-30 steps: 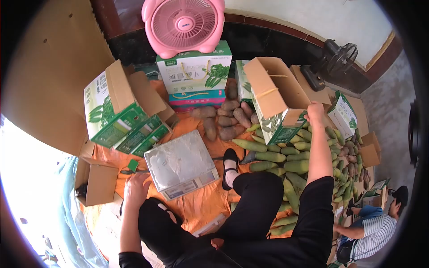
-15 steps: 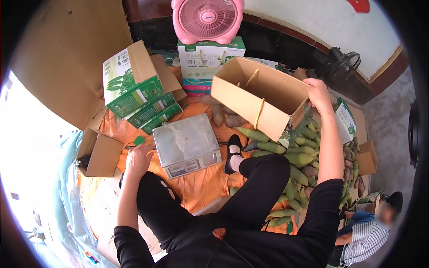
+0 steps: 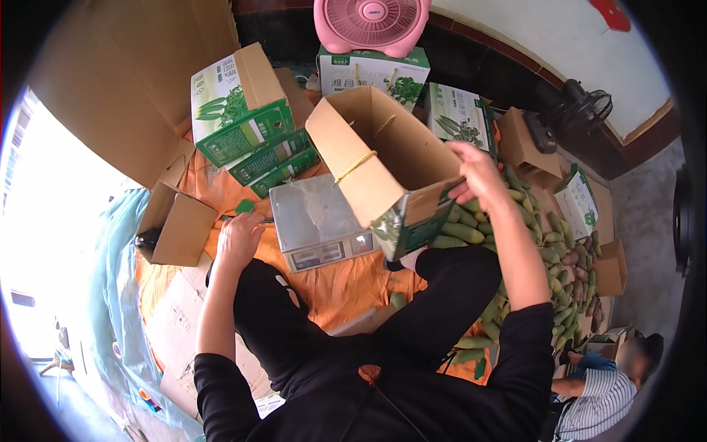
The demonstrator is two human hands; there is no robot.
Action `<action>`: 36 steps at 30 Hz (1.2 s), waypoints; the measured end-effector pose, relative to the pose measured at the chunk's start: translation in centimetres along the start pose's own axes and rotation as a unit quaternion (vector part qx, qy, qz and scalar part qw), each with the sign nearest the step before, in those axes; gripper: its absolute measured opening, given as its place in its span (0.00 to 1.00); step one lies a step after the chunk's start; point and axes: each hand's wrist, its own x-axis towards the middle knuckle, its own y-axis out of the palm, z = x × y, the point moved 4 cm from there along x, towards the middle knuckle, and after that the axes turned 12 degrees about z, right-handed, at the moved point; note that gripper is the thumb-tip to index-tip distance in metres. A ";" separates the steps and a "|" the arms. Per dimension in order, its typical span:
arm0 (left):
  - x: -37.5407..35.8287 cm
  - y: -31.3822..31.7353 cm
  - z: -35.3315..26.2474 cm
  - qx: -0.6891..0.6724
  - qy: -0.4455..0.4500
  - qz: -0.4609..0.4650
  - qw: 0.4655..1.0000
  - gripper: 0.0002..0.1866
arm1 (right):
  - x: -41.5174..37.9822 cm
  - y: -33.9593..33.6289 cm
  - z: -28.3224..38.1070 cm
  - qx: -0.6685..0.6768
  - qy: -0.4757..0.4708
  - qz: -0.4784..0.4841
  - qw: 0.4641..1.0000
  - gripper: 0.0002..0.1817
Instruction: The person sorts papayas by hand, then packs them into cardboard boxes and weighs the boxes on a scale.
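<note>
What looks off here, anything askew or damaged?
Two mild oddities: the pink fan perches on a printed carton, a makeshift stand, and the open carton in the right hand slants, partly hiding the grey scale. No clear damage visible.

Open carton (image 3: 353, 162) shifted left and nearer, off the green radishes (image 3: 464, 232), with the right hand (image 3: 477, 177) travelling along at its right end. Carton now tilted, cutting off the view of the scale's (image 3: 309, 217) right side and most of the shoe (image 3: 395, 265); the white-green box (image 3: 458, 110) far behind has come into clearer sight.
</note>
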 end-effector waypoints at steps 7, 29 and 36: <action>-0.3 -0.6 -0.3 0.004 -0.013 0.013 1.000 0.12 | -2.6 10.2 -11.9 0.239 0.083 0.071 0.965 0.33; 0.4 3.1 -10.2 -0.199 0.066 0.140 0.968 0.24 | -5.9 25.7 -10.4 0.189 -0.056 0.309 0.930 0.28; 1.5 9.3 -12.1 -0.095 0.009 0.158 0.983 0.26 | -8.3 22.4 -8.2 -0.068 -0.152 0.388 0.907 0.18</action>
